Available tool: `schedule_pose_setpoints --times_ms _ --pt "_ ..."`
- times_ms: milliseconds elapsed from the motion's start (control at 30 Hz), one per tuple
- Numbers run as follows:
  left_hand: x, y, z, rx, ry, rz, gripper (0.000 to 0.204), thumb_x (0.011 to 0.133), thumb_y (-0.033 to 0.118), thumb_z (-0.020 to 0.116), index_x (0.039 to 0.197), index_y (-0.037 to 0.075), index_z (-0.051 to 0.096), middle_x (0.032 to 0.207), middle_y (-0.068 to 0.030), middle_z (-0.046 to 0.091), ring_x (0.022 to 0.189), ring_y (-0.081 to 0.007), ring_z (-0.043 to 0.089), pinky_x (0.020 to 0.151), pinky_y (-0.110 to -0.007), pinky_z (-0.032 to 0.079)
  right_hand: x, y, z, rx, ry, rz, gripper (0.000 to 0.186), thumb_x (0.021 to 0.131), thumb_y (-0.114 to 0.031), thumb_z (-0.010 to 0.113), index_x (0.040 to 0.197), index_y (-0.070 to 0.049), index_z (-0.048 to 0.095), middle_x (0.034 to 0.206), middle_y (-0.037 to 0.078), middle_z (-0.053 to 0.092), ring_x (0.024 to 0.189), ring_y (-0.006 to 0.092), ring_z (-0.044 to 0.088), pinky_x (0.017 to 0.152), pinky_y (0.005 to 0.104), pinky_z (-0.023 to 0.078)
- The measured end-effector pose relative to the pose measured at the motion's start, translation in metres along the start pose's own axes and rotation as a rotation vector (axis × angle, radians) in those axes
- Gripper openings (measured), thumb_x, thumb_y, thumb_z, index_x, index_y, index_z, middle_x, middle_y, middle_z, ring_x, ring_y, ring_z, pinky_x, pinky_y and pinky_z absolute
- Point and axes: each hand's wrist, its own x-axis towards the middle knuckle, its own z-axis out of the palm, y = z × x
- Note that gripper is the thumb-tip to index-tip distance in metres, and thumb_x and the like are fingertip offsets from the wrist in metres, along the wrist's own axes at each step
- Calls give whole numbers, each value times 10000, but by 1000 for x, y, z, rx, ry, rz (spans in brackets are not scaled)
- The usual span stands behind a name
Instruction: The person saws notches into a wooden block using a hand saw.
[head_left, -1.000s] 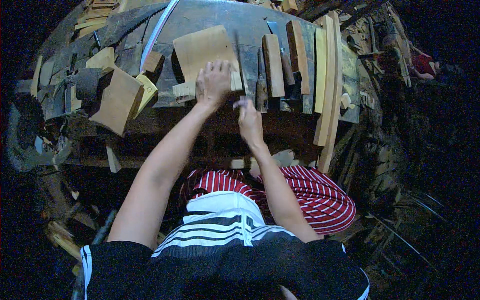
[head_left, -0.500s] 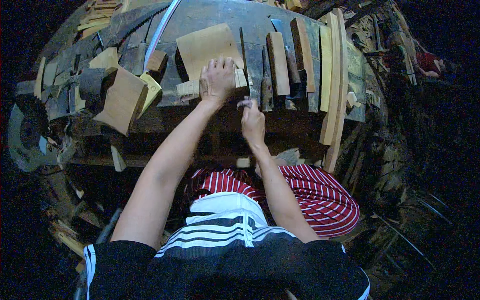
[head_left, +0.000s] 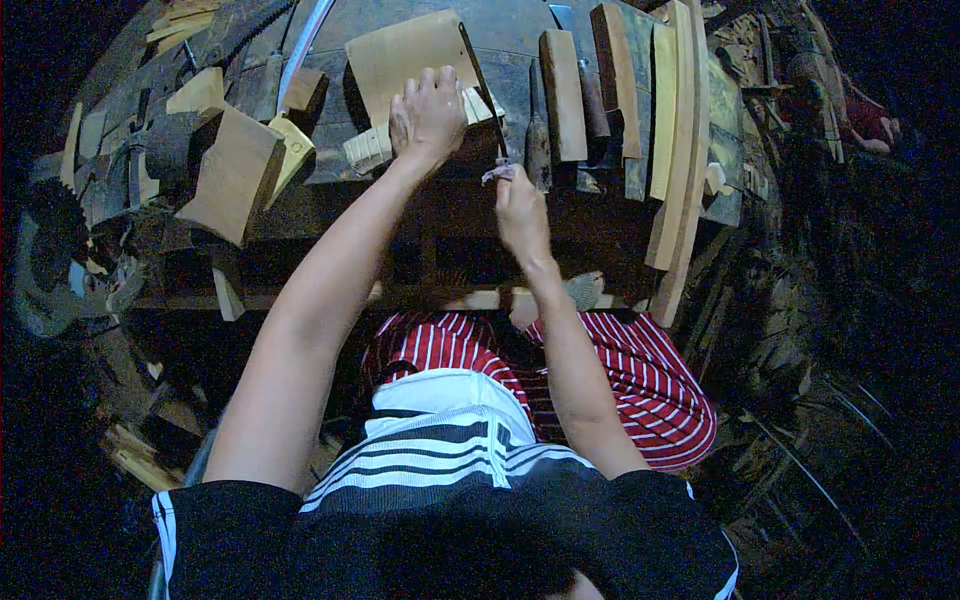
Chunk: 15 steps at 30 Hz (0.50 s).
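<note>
My left hand presses down with curled fingers on a narrow pale wood block. The block lies across the near part of a wide, flat wooden piece on the workbench. Closed around the handle end of a long, thin, dark-bladed tool is my right hand. A pale cloth-like wrap shows by its thumb. The blade points away from me and leans left, running alongside the right ends of the block and the wide piece. Whether it is a file or a narrow saw, I cannot tell.
Right of the blade lie a wood-handled tool, a brown wood block and long pale planks. Shaped wood pieces sit to the left, near a toothed saw blade. A blue-white strip crosses the bench's far left.
The blade has swung its far end leftward, now crossing the right edge of the wood. My right hand has moved slightly right. My left hand still presses the block, which sits more tilted.
</note>
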Motion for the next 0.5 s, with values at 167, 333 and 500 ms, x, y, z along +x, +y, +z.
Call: schedule_pose_setpoints --times_ms 167,333,500 --pt "-12 2 -11 62 50 119 173 866 272 501 939 118 531 867 -79 530 836 -265 542 706 -418 404 -22 -9 8 95 -10 199 181 906 -120 402 997 -20 523 819 261 594 816 453 571 663 517 433" --pt "-13 5 -15 57 29 160 174 865 289 507 923 126 528 873 -64 528 848 -253 542 701 -410 415 -30 -11 -6 93 -5 138 182 907 -135 420 1004 -13 514 830 276 588 829 456 567 662 535 436" --pt "-13 3 -9 91 40 168 170 874 285 493 935 131 533 889 -57 542 837 -249 551 686 -413 428 6 -5 -4 62 -66 106 191 911 -155 428 1001 -17 524 837 279 588 826 461 562 664 536 440"
